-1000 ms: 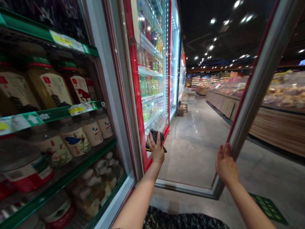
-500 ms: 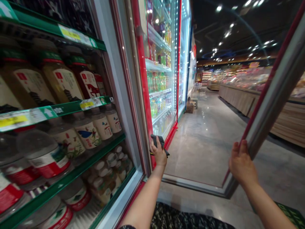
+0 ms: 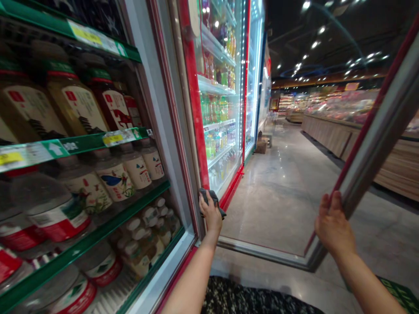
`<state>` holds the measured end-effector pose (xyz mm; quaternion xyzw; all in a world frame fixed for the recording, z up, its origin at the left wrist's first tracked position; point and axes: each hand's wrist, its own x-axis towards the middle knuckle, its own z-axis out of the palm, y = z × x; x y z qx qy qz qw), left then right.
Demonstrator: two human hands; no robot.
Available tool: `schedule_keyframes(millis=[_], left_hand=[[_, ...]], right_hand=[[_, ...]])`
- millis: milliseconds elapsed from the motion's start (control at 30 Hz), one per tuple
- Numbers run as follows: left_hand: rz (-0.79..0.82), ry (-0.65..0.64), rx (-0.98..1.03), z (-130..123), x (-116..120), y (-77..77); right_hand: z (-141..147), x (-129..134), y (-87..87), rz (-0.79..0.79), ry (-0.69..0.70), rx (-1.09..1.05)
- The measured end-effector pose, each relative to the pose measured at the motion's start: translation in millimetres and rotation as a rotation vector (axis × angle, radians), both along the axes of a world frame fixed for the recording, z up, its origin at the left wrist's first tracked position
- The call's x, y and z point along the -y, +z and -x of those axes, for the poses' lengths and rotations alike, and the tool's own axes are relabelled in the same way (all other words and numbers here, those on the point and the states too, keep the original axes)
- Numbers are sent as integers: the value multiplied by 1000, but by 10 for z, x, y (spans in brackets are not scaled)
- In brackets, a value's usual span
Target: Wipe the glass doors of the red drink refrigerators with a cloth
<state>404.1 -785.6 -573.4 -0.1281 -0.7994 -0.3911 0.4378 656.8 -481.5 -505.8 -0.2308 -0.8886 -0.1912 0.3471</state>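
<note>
Cloth [image 3: 214,196] clenched in left fingers [image 3: 210,200] sits lower than before; right fingers [image 3: 335,201] grasp door [image 3: 358,174].

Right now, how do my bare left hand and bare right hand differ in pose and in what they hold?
Your bare left hand spreads its fingers over a dark grey cloth; your bare right hand hooks its fingers on the grey metal frame. The left hand is nearer the shelves, the right hand at the door's far edge. Both are low on the open glass door.

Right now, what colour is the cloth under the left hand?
The cloth under the left hand is dark grey, seen in the head view.
</note>
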Motion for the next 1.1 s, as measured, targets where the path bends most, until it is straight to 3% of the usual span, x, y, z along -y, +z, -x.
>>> schedule_keyframes(millis=[67, 133, 200, 267, 367, 467, 567, 667, 800, 867, 933, 1000, 1100], left_hand=[[-34, 21, 3, 6, -99, 45], [-46, 20, -3, 24, -230, 186], [18, -35, -25, 9, -328, 278], [158, -119, -72, -40, -336, 247], [321, -168, -113, -103, -226, 76], [219, -101, -42, -115, -256, 51], [123, -85, -20, -150, -538, 223], [306, -192, -174, -215, -750, 339], [692, -418, -508, -106, -556, 383], [800, -507, -623, 32, -437, 503], [762, -517, -662, 140, -459, 704], [633, -471, -625, 163, -637, 910], [577, -482, -635, 58, -993, 1036]], right_hand=[[5, -20, -13, -7, 7, 1], [18, -40, -29, -10, 2, 2], [34, -58, -41, -8, -3, 3], [49, -77, -43, -4, 5, 0], [85, -104, -31, 2, 28, -20], [154, -135, -26, 17, 37, -37], [247, -185, -42, 31, 29, -45], [333, -259, -62, 28, 37, -50], [427, -378, -72, 15, 88, -65], [484, -428, -78, 10, 104, -75], [553, -458, -91, 10, 101, -88], [625, -462, -110, 24, 88, -110], [713, -433, -149, 72, 69, -154]])
